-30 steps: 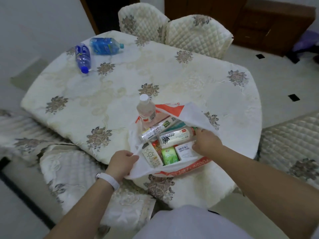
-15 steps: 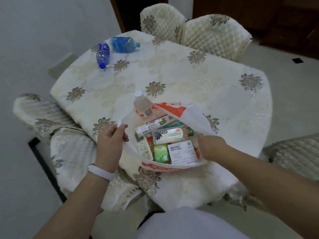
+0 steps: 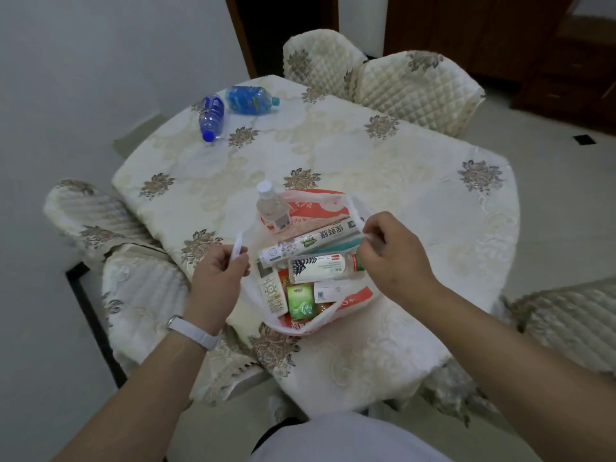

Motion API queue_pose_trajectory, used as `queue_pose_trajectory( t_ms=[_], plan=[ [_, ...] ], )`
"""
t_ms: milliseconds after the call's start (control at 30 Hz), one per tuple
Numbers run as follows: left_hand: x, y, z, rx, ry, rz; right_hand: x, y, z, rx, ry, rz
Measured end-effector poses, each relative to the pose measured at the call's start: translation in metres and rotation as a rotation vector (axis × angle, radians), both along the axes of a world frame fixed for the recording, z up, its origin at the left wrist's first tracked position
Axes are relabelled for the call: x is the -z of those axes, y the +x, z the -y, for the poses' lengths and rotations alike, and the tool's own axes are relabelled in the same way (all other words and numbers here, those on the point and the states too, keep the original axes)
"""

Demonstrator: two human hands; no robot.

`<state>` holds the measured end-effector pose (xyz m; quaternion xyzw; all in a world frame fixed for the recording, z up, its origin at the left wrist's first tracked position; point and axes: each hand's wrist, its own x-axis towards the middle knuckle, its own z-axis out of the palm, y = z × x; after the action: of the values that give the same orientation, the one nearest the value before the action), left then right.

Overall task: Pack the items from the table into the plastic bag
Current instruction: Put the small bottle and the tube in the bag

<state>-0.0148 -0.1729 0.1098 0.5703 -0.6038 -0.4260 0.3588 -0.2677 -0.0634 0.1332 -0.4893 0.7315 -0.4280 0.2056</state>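
Note:
A white and red plastic bag (image 3: 346, 303) lies open on the near part of the table (image 3: 383, 181). Inside it I see a clear bottle with a white cap (image 3: 271, 208), a long cling-film box (image 3: 310, 241), a white drink bottle (image 3: 320, 268), a remote control (image 3: 271, 291) and a green packet (image 3: 300, 300). My left hand (image 3: 221, 273) pinches the bag's left handle. On the bag's right side, my right hand (image 3: 388, 250) grips the other handle. Two blue bottles (image 3: 211, 116) (image 3: 250, 100) lie at the table's far left corner.
Quilted cream chairs stand around the table: two at the far side (image 3: 410, 85), two at the left (image 3: 133, 281) and one at the right (image 3: 566, 318). A white wall is on the left. Dark wooden furniture (image 3: 546, 45) stands at the back right.
My right hand has come out from the bag's lower right side and taken the right handle higher up. My left hand has lifted the left handle. The bag's mouth is pulled wider.

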Motion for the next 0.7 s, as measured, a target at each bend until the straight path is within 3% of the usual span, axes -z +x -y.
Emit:
queue_pose_trajectory(
  t_ms=[433, 700],
  plan=[
    [0.003, 0.033, -0.009, 0.198, -0.159, 0.171, 0.021, 0.037, -0.033, 0.114, 0.164, -0.135],
    [-0.01, 0.147, -0.022, 0.514, -0.492, 0.419, 0.012, 0.154, -0.027, 0.07, 0.224, -0.365]
  ],
)
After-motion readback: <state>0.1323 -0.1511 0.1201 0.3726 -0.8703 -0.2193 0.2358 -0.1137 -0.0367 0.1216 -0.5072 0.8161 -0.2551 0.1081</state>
